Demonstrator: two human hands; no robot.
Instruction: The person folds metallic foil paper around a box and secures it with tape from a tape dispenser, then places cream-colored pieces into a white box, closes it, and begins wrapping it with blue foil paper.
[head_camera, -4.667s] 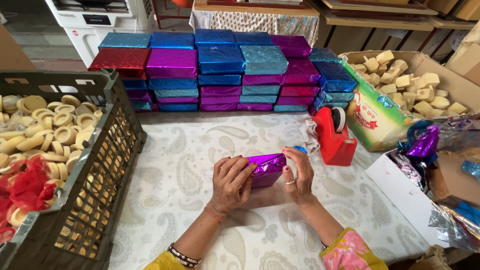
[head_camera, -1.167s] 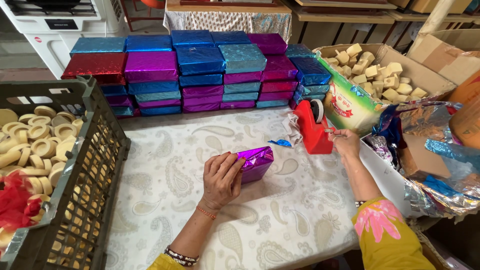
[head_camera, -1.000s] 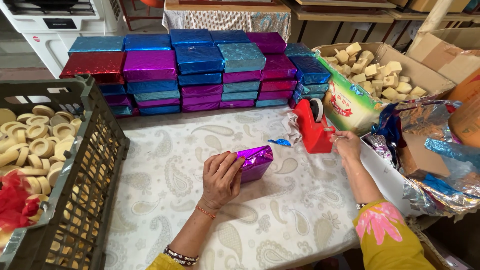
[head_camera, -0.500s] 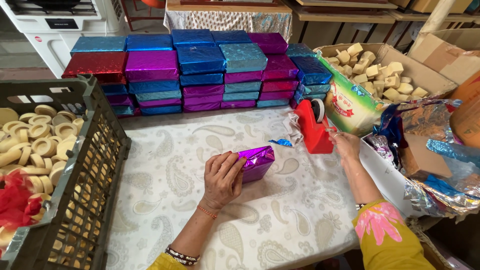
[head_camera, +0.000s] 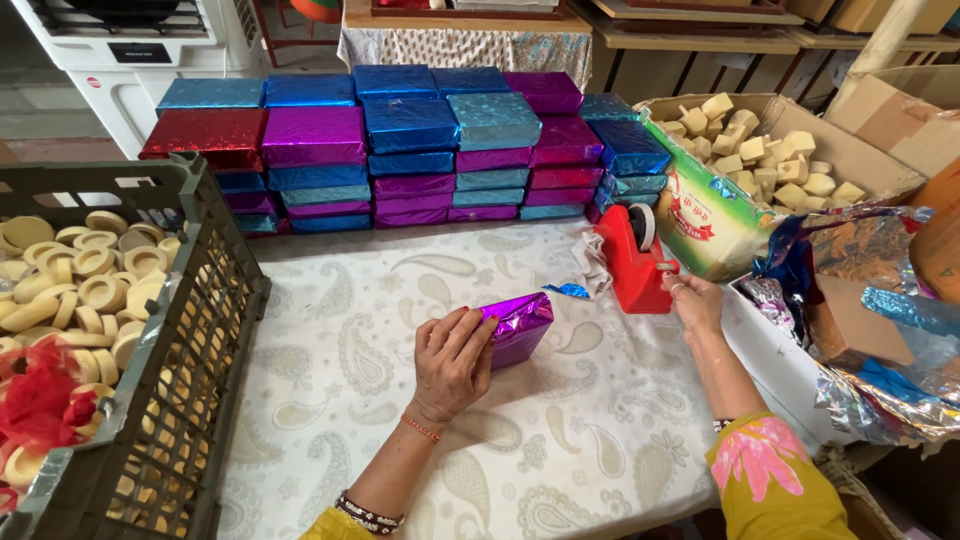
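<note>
My left hand (head_camera: 452, 360) lies palm down on a small box wrapped in shiny purple foil (head_camera: 520, 323), pressing it onto the white paisley tablecloth (head_camera: 330, 390). My right hand (head_camera: 692, 300) is at the front of a red tape dispenser (head_camera: 634, 262), fingertips pinched at its cutting edge. Whether a strip of tape is between the fingers cannot be made out. A scrap of blue foil (head_camera: 568, 290) lies between the box and the dispenser.
Stacks of foil-wrapped boxes (head_camera: 400, 150) in blue, purple and red line the back. A dark plastic crate (head_camera: 190, 340) of pale round soaps stands on the left. A cardboard box of pale blocks (head_camera: 780, 150) and loose foil sheets (head_camera: 880, 330) sit on the right.
Earlier both hands held the purple box. My right hand then left it and reached to the tape dispenser, where it has shifted slightly down. My left hand stays on the box.
</note>
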